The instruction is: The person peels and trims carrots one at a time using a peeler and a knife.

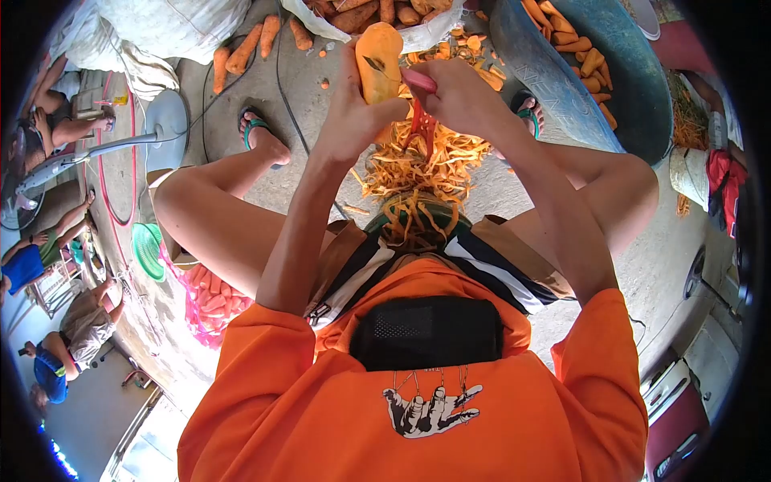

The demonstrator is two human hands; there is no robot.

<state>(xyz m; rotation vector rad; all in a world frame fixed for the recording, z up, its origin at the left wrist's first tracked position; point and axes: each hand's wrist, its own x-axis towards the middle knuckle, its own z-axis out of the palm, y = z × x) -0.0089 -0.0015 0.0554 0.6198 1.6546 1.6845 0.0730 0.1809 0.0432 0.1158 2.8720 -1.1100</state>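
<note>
So the left hand [353,114] is wrapping around a fat, yellow-orange peeled root vegetable [380,63] with a dark split mark, fingers mostly hidden behind it. The veg is sticking up past that hand, just left of the right hand [459,95], which is closing its fist on a pink-handled tool [418,80]. Both hands are hovering over a messy heap of curly orange peelings [434,165], some hanging over a dark green rounded container [389,218] between the legs.
</note>
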